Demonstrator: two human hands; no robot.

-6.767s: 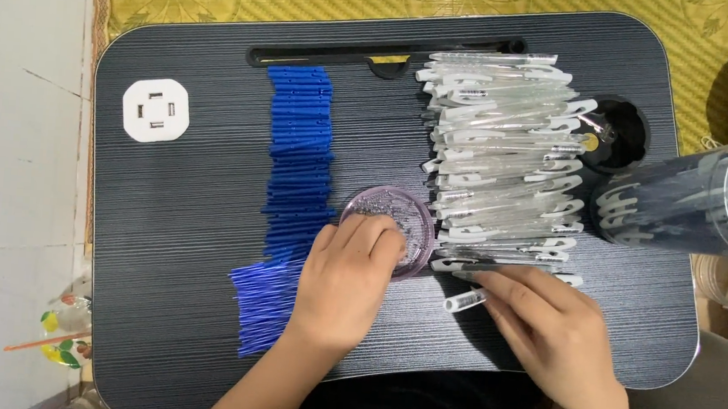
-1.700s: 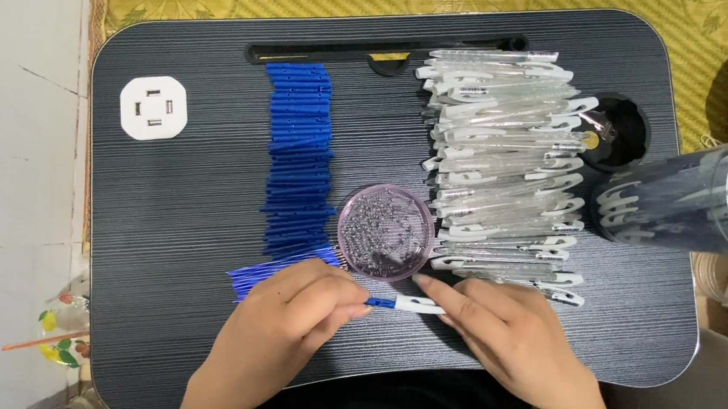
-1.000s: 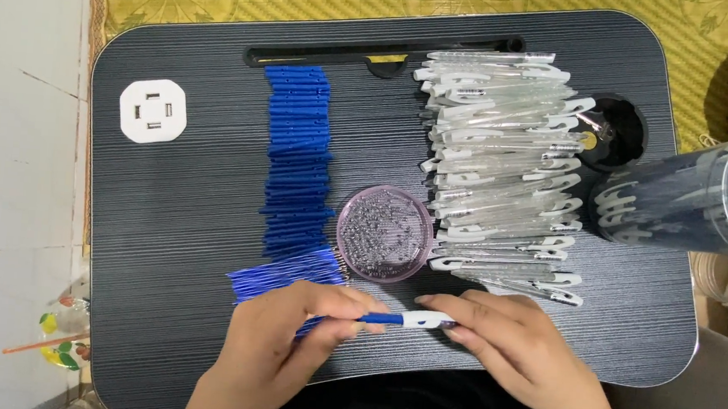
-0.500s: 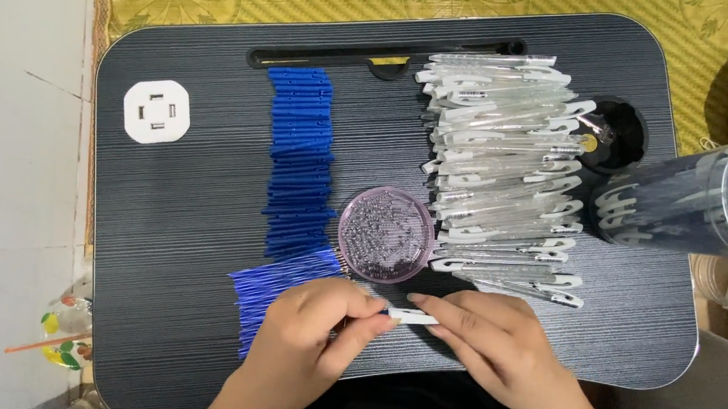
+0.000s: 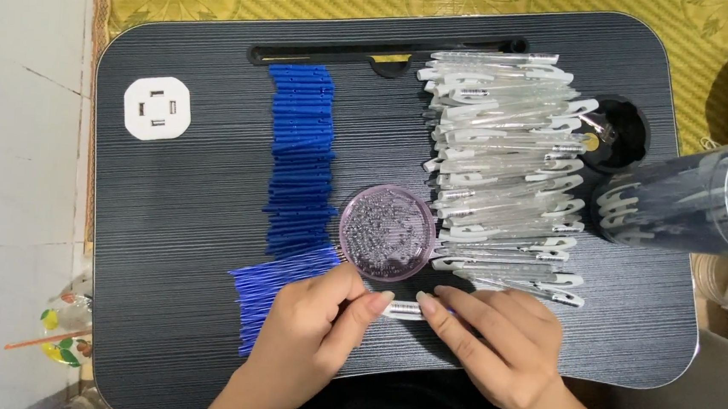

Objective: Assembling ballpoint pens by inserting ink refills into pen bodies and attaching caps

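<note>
The pen is a short clear barrel with a white end, mostly hidden between fingertips, so its other details cannot be made out. It lies level just below the dish, near the tray's front edge. The left hand pinches its left end between thumb and forefinger; the right hand pinches its right end with fingers stretched flat. Left of the dish runs a column of blue refills, fanning out at its lower end beside the left hand. Further left of the dish sits a white socket. The dish is pinkish, round and holds small metal bits. Right of the dish lies a stack of clear barrels, its lowest ones touching the right fingers. Far right of the dish a clear jar lies tilted.
</note>
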